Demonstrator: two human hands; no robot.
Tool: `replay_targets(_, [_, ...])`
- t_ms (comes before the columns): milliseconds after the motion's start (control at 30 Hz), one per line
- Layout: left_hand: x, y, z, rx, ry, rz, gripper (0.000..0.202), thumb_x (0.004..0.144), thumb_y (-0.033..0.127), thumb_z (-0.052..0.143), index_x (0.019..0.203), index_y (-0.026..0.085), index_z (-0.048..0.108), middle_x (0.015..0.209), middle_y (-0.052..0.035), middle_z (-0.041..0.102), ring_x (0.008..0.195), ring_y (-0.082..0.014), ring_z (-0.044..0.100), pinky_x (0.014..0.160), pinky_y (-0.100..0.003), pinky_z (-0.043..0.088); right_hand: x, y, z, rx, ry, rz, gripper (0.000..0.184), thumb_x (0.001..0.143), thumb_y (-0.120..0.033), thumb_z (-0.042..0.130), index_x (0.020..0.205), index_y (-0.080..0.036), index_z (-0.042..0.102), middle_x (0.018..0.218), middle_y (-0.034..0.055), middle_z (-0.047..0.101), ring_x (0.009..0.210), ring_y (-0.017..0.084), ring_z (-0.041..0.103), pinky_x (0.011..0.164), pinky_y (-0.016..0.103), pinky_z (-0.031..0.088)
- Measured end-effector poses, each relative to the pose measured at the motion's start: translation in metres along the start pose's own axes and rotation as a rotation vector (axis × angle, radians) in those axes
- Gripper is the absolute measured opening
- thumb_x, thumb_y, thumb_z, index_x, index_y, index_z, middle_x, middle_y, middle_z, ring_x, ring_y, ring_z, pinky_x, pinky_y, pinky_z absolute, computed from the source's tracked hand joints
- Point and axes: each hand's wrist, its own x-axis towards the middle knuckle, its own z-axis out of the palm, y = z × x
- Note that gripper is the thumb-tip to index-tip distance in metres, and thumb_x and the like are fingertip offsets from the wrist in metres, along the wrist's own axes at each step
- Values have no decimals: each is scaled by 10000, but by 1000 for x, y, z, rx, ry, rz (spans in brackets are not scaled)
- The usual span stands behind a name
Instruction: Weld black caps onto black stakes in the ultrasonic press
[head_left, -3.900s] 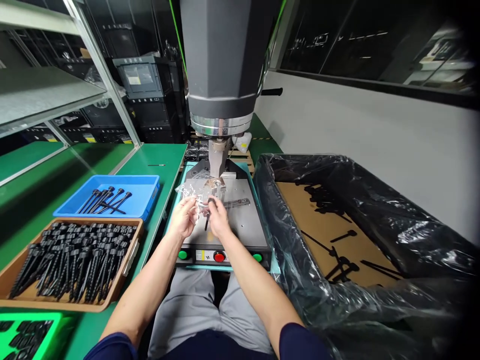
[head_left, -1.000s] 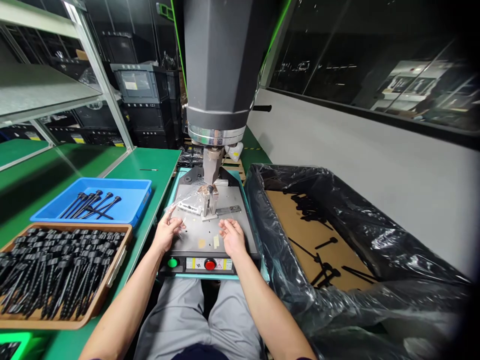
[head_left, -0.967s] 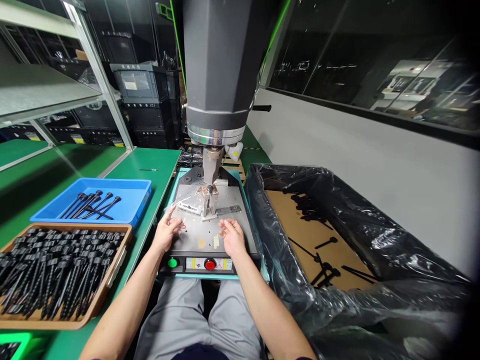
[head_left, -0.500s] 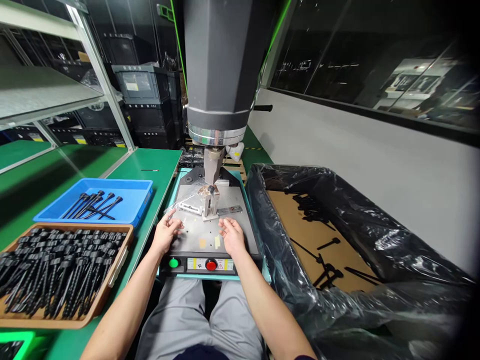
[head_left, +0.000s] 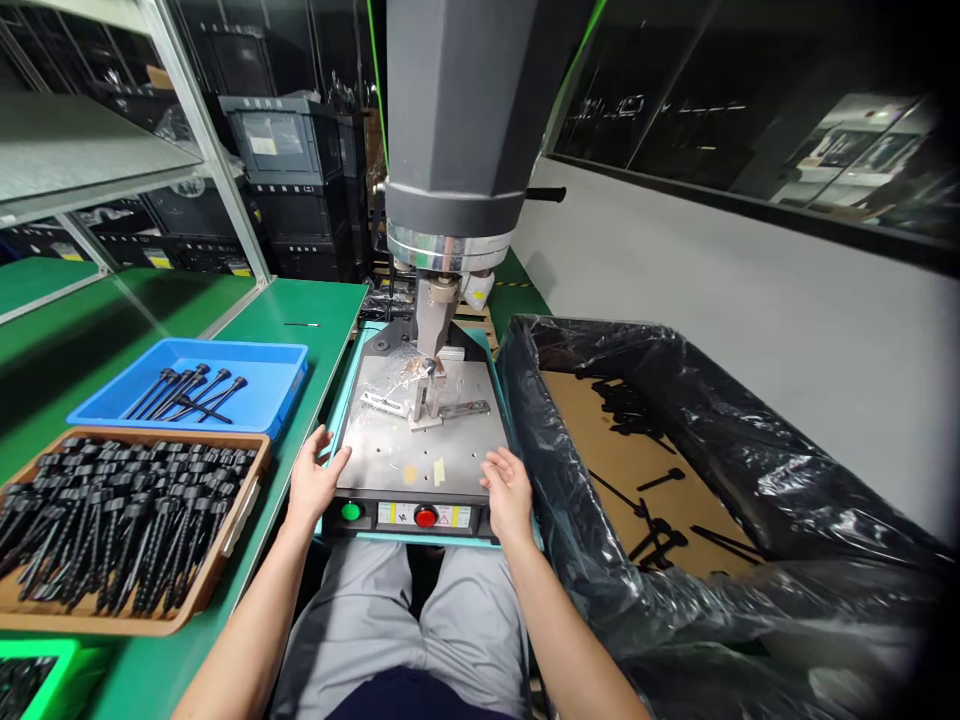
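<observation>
A grey press machine (head_left: pixel 450 130) stands over a metal base plate (head_left: pixel 420 455) with a small fixture (head_left: pixel 427 395) under its horn. A black part sits upright in the fixture, beside a crumpled clear plastic bag (head_left: pixel 397 375). My left hand (head_left: pixel 311 480) rests open at the plate's front left corner, near the green button (head_left: pixel 350 511). My right hand (head_left: pixel 510 495) lies open at the front right corner. Neither hand holds anything. A red button (head_left: pixel 426 516) sits between them.
Left on the green bench: a blue tray (head_left: pixel 202 385) with several black rods and a brown tray (head_left: pixel 127 520) full of black parts. Right: a cardboard box lined with black plastic (head_left: pixel 675 470), several parts inside. Shelving stands at the far left.
Both hands have slid apart and back from the middle of the plate to its two front corners. The view has shifted slightly.
</observation>
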Motion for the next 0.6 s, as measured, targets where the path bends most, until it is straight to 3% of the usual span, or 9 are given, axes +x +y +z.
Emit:
replay_targets(133, [-8, 8, 5, -91, 25, 75, 607, 773, 411, 707, 1309, 189, 526, 1302, -146, 584, 1236, -261, 541, 1035, -429, 453, -1, 0, -5, -94, -32, -58, 501, 692, -353, 720, 1134, -183, 557, 1070, 111, 631, 930, 229, 613, 630, 301, 532])
replay_targets(233, [-17, 9, 0, -35, 40, 134, 534, 794, 404, 684, 1269, 193, 563, 1279, -133, 596, 1198, -256, 564, 1036, -427, 451, -7, -1, -14, -246, -36, -170, 459, 759, -359, 666, 1163, -177, 547, 1106, 130, 627, 947, 233, 615, 733, 366, 542])
replay_targets(333, [-34, -6, -12, 83, 84, 181, 493, 820, 403, 649, 1261, 198, 567, 1286, -124, 585, 1187, -250, 563, 1039, -414, 443, -19, -2, -35, -479, 24, -377, 392, 829, -364, 603, 1173, -182, 569, 1163, 146, 603, 1041, 256, 588, 858, 430, 514])
replay_targets(433, [-53, -34, -23, 236, 106, 153, 553, 816, 418, 643, 1311, 203, 524, 1329, -130, 544, 1243, -267, 512, 1058, -423, 414, -35, 8, -61, -721, 145, -549, 423, 854, -394, 587, 1214, -172, 580, 1279, 164, 537, 1217, 302, 487, 1021, 499, 408])
replay_targets(500, [-63, -56, -28, 300, 65, 78, 631, 798, 440, 655, 1357, 206, 480, 1365, -136, 514, 1266, -277, 491, 1065, -434, 398, -44, 22, -78, -800, 167, -512, 537, 850, -442, 584, 1299, -153, 532, 1341, 180, 488, 1263, 322, 452, 1051, 509, 376])
replay_targets(600, [-71, -81, -32, 294, -65, -10, 647, 775, 470, 669, 1343, 214, 497, 1347, -125, 535, 1227, -276, 525, 1053, -430, 402, -49, 48, -98, -813, 98, -330, 672, 841, -516, 560, 1395, -153, 443, 1368, 185, 482, 1223, 325, 504, 999, 488, 433])
